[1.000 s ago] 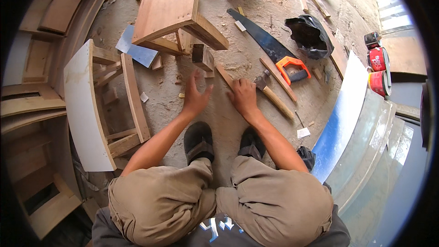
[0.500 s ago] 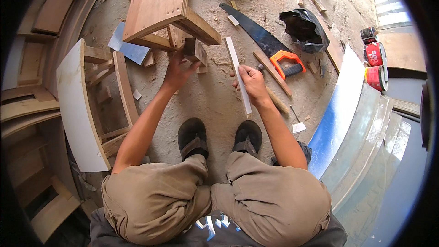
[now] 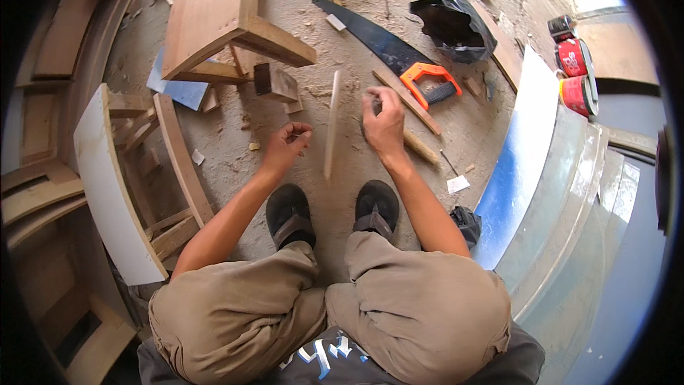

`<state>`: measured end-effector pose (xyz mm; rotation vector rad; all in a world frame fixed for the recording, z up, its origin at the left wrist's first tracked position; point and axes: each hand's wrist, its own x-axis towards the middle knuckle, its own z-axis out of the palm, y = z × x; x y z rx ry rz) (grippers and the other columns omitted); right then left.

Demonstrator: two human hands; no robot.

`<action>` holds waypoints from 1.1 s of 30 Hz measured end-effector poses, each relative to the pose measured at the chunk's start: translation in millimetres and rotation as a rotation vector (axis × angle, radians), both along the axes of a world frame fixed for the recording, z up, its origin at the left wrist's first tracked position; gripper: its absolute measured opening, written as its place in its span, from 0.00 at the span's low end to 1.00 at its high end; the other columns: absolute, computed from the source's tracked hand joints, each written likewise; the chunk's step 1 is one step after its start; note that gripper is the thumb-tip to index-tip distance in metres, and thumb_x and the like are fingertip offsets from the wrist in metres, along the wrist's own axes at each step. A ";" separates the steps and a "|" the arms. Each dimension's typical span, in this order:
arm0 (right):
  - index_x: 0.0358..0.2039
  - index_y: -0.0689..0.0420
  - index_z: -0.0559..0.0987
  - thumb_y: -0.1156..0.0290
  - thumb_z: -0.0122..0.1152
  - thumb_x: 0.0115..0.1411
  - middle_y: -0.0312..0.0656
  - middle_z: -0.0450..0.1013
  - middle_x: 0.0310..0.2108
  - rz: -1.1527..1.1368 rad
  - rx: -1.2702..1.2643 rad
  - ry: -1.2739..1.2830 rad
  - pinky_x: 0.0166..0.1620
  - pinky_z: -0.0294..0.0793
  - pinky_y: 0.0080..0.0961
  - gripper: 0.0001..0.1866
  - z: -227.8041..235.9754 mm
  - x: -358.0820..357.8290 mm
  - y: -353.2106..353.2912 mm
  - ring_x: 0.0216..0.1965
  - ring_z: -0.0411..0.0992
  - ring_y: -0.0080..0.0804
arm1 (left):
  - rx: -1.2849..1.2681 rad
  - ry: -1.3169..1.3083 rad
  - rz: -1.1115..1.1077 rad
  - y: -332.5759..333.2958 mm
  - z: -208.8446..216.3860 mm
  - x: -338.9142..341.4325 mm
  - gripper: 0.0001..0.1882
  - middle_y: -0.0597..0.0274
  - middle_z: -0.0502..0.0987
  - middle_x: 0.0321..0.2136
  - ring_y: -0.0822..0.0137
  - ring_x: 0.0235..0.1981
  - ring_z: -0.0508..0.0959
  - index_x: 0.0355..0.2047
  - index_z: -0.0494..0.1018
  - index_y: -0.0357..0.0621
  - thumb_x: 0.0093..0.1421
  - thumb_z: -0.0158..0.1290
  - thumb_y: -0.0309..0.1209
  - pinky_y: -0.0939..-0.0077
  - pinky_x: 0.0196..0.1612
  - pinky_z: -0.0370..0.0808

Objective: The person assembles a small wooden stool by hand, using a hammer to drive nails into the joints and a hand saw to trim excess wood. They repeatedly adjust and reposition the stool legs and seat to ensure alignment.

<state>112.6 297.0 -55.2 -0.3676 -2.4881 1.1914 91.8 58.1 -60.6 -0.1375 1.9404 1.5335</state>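
A narrow pale wooden strip (image 3: 333, 125), smeared by motion, stands between my two hands, apart from both. My left hand (image 3: 283, 148) is to its left, fingers curled and pressed together at the tips; whatever they may pinch is too small to name. On the other side, my right hand (image 3: 385, 125) has bent fingers with a gap at the thumb and holds nothing visible. Beside it lies a round wooden handle (image 3: 422, 148), its far end hidden by the hand. Beyond my left hand a short wood block (image 3: 276, 84) sits on the floor.
A wooden frame with a panel top (image 3: 206, 18) stands far left, and a white-panelled frame (image 3: 117, 185) nearer. A handsaw (image 3: 377, 39) with an orange handle, a wood batten (image 3: 410, 103) and a black plastic bag (image 3: 456, 28) lie right. Red cans (image 3: 573, 60) stand beside sheets.
My right hand has let go of the wooden strip, which has moved left between my hands. My left hand has come away from the wood block and drawn nearer to me.
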 end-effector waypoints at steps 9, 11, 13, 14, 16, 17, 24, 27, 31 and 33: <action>0.51 0.54 0.78 0.72 0.67 0.54 0.39 0.72 0.47 -0.045 0.540 -0.117 0.51 0.68 0.40 0.21 -42.8 23.2 84.2 0.50 0.70 0.41 | 0.126 -0.031 -0.078 19.9 -1.5 -9.8 0.10 0.67 0.79 0.34 0.79 0.34 0.75 0.45 0.76 0.38 0.68 0.53 0.31 0.81 0.37 0.73; 0.49 0.54 0.78 0.71 0.66 0.56 0.38 0.72 0.46 -0.063 0.517 -0.141 0.52 0.69 0.42 0.19 -47.6 17.8 84.7 0.50 0.70 0.41 | 0.125 -0.033 -0.074 11.8 -11.3 -12.4 0.12 0.64 0.80 0.36 0.73 0.34 0.77 0.45 0.76 0.39 0.66 0.55 0.33 0.77 0.38 0.74; 0.48 0.54 0.78 0.70 0.65 0.58 0.39 0.72 0.47 -0.058 0.363 -0.109 0.52 0.69 0.43 0.17 -52.5 10.1 84.8 0.51 0.70 0.42 | -0.052 0.204 -0.137 10.2 -20.4 -10.2 0.14 0.60 0.80 0.38 0.67 0.35 0.79 0.46 0.75 0.39 0.63 0.58 0.34 0.72 0.39 0.75; 0.48 0.54 0.78 0.70 0.64 0.58 0.39 0.72 0.47 -0.055 0.288 -0.093 0.52 0.69 0.44 0.16 -54.4 7.6 85.3 0.51 0.70 0.42 | -0.231 0.442 -0.198 9.8 -23.7 -6.0 0.16 0.59 0.80 0.39 0.62 0.36 0.79 0.46 0.75 0.39 0.62 0.59 0.35 0.69 0.40 0.76; 0.48 0.54 0.78 0.70 0.62 0.59 0.40 0.71 0.49 -0.079 0.327 -0.109 0.54 0.68 0.44 0.15 -52.5 6.7 77.2 0.53 0.69 0.44 | -0.458 0.627 -0.281 6.6 -23.3 0.7 0.19 0.56 0.79 0.40 0.57 0.38 0.80 0.46 0.75 0.40 0.59 0.61 0.37 0.64 0.42 0.76; 0.48 0.54 0.78 0.70 0.62 0.59 0.41 0.71 0.50 -0.085 0.344 -0.118 0.54 0.67 0.44 0.15 -48.2 6.9 70.3 0.53 0.69 0.44 | -0.505 0.573 -0.307 5.2 -20.1 4.5 0.20 0.56 0.78 0.40 0.55 0.40 0.79 0.46 0.75 0.41 0.57 0.63 0.37 0.62 0.43 0.76; 0.51 0.63 0.74 0.73 0.61 0.60 0.50 0.68 0.50 0.081 0.031 0.205 0.56 0.66 0.41 0.18 3.8 9.6 5.2 0.55 0.67 0.47 | -0.524 0.563 -0.353 -3.8 -21.2 9.6 0.19 0.54 0.79 0.35 0.57 0.38 0.81 0.46 0.75 0.40 0.56 0.63 0.34 0.64 0.43 0.77; 0.54 0.66 0.72 0.67 0.61 0.65 0.51 0.69 0.52 -0.114 -0.250 0.211 0.58 0.68 0.36 0.22 20.8 18.2 -38.7 0.57 0.67 0.40 | -0.205 0.461 -0.298 10.6 4.5 4.5 0.18 0.54 0.80 0.36 0.62 0.38 0.81 0.46 0.75 0.38 0.58 0.62 0.34 0.67 0.41 0.77; 0.55 0.69 0.70 0.64 0.57 0.70 0.49 0.74 0.48 0.105 -0.792 0.023 0.52 0.74 0.30 0.22 18.5 9.2 -41.2 0.50 0.74 0.34 | -0.088 0.413 -0.242 23.0 39.5 7.2 0.19 0.57 0.81 0.38 0.66 0.38 0.81 0.46 0.76 0.38 0.57 0.64 0.35 0.69 0.40 0.77; 0.53 0.69 0.72 0.64 0.55 0.71 0.46 0.77 0.42 0.187 -0.871 -0.057 0.48 0.77 0.28 0.19 32.3 6.9 -40.7 0.44 0.77 0.32 | -0.053 0.447 -0.255 22.8 51.2 6.3 0.21 0.58 0.81 0.37 0.68 0.37 0.80 0.46 0.76 0.39 0.56 0.66 0.35 0.71 0.40 0.77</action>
